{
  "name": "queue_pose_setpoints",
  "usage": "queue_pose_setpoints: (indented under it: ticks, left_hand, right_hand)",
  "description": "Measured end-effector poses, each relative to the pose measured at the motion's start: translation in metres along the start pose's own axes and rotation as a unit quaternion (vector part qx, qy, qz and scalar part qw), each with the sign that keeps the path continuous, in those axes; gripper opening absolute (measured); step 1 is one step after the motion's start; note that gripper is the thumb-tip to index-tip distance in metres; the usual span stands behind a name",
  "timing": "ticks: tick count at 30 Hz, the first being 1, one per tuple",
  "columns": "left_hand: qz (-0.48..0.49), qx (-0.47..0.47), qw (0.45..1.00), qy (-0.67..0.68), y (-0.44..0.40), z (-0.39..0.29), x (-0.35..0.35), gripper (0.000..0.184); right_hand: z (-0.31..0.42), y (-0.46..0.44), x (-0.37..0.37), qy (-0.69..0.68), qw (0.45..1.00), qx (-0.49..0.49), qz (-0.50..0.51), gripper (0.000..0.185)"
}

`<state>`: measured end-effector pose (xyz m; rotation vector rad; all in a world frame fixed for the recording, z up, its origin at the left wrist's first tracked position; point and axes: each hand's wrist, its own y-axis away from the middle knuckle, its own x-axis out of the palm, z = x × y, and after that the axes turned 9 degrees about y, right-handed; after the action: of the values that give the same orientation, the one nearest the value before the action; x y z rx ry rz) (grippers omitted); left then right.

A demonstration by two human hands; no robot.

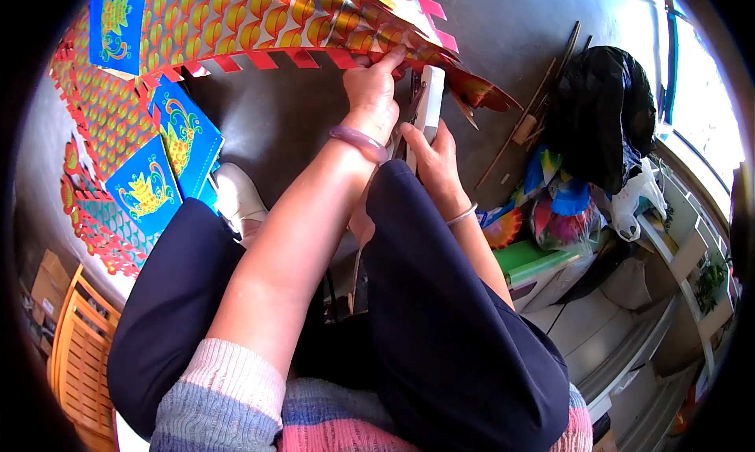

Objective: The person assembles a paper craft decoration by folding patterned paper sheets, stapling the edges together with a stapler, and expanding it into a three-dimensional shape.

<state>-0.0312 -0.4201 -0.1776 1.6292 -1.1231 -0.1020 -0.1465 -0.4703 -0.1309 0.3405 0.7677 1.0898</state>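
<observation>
A long decorated sheet [271,23] with orange and yellow scale shapes and a red fringed edge stretches across the upper left. My left hand [373,94], with a purple bangle at the wrist, pinches its lower edge near the right end. Just below and to the right, my right hand [437,165] is closed around the lower part of a white tool [430,102]. The tool's upper end touches or lies very close to the sheet's edge; its working part is hidden. Blue panels with gold patterns [146,186] hang from the sheet at left.
A black bag [604,110] lies at right beside thin wooden sticks [532,122]. Below it are a clear bag with colourful items [562,220] and a green-topped box [531,262]. A wooden chair [81,365] stands at lower left. My knees flank my forearms.
</observation>
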Motion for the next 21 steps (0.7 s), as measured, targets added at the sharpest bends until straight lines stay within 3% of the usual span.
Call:
queue_pose_setpoints:
  ticks: [11, 21]
  left_hand:
    - [-0.007, 0.002, 0.998, -0.057, -0.001, -0.003, 0.000, 0.029]
    - [-0.001, -0.003, 0.999, -0.046, -0.006, 0.001, -0.005, 0.027]
  right_hand:
    - [0.009, -0.015, 0.004, 0.057, 0.998, -0.027, -0.018, 0.043]
    - [0.007, -0.020, 0.010, 0.100, 0.994, 0.000, -0.038, 0.035]
